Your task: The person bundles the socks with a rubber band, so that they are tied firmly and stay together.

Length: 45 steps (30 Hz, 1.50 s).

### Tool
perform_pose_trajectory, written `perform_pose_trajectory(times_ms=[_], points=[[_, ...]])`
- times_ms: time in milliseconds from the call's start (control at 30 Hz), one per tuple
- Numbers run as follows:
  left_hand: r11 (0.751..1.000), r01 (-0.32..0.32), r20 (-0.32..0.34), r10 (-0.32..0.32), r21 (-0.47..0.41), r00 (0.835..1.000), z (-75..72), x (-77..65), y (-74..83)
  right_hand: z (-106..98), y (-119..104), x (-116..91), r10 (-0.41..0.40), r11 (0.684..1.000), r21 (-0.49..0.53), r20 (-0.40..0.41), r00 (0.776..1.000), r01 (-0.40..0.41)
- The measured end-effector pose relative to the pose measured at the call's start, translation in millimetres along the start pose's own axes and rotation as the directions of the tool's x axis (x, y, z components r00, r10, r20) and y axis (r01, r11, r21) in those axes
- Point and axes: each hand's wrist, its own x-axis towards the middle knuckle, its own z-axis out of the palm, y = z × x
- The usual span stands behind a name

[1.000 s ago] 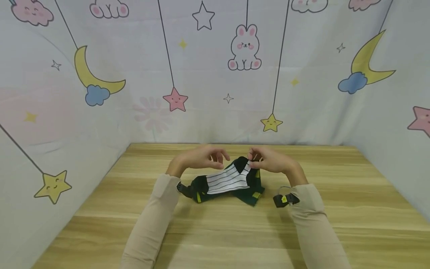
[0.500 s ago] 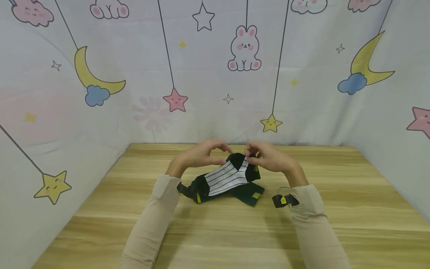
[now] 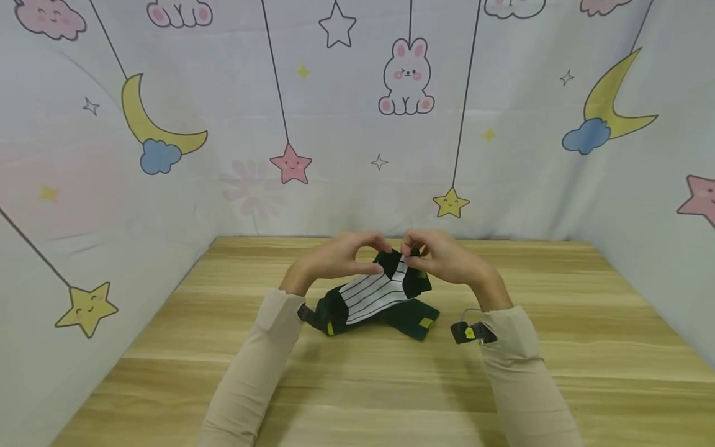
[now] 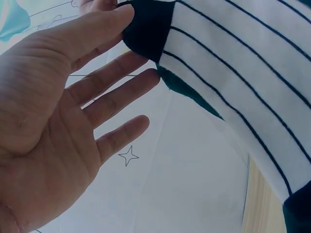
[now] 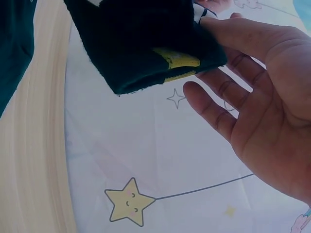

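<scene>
Nearest my head camera I count two beige sleeves (image 3: 248,366), and at the cuffs two small black wrist devices (image 3: 466,333), one per arm. Past them, on one wooden table (image 3: 357,397), I have two socks. The lower one, a dark green sock (image 3: 412,319), lies flat with its yellow-patched cuff toward the right. Over it is the striped sock (image 3: 374,297), white with dark toe and heel; its toe end sits low at the left while the heel and cuff are raised off the table between the hands. My left hand (image 3: 341,255) pinches the dark heel between thumb and forefinger, the other three fingers spread. My right hand (image 3: 447,257) pinches the fabric near the cuff. Farthest off hangs a white curtain (image 3: 346,105), where I count two yellow moons, two yellow smiling stars and two pink ones, one cut by the frame.
</scene>
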Motion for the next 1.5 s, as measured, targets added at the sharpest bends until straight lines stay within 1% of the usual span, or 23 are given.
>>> perform_pose_trajectory(times_ms=[200, 400, 633, 800, 1100, 1233, 1400, 1500], points=[[1.0, 0.01, -0.017, -0.01, -0.003, 1.0, 2.6, 3.2, 2.7, 0, -8, 1, -0.039, 0.999, -0.011, 0.0, 0.999, 0.039], [0.998, -0.021, -0.039, 0.019, -0.064, 0.999, 4.9, 5.1, 5.8, -1, -13, 1, -0.078, 0.997, -0.029, -0.003, 0.997, 0.078], [0.995, -0.038, -0.044, 0.034, -0.089, 0.998, 6.5, 4.9, 8.6, 0, -15, 1, -0.11, 0.994, -0.026, -0.032, 0.993, 0.109], [0.996, -0.042, -0.062, 0.037, -0.082, 0.997, 6.0, 3.6, 9.3, -1, -15, 1, -0.102, 0.995, -0.021, -0.062, 0.993, 0.101], [0.995, -0.077, -0.069, 0.073, -0.059, 0.995, 8.4, 4.4, 9.0, -4, -11, -2, -0.071, 0.997, -0.031, -0.131, 0.989, 0.068], [0.994, -0.092, -0.065, 0.087, -0.065, 0.994, 8.6, 4.5, 10.6, -4, -11, -1, -0.079, 0.996, -0.039, -0.127, 0.989, 0.075], [0.99, -0.12, -0.049, 0.116, -0.079, 0.992, 6.9, 3.9, 12.4, -5, -11, 0, -0.04, 0.999, -0.033, -0.1, 0.994, 0.036], [0.989, -0.137, -0.04, 0.135, -0.061, 0.99, 5.7, 3.8, 13.1, -4, -12, 0, -0.024, 0.999, -0.023, -0.095, 0.995, 0.022]])
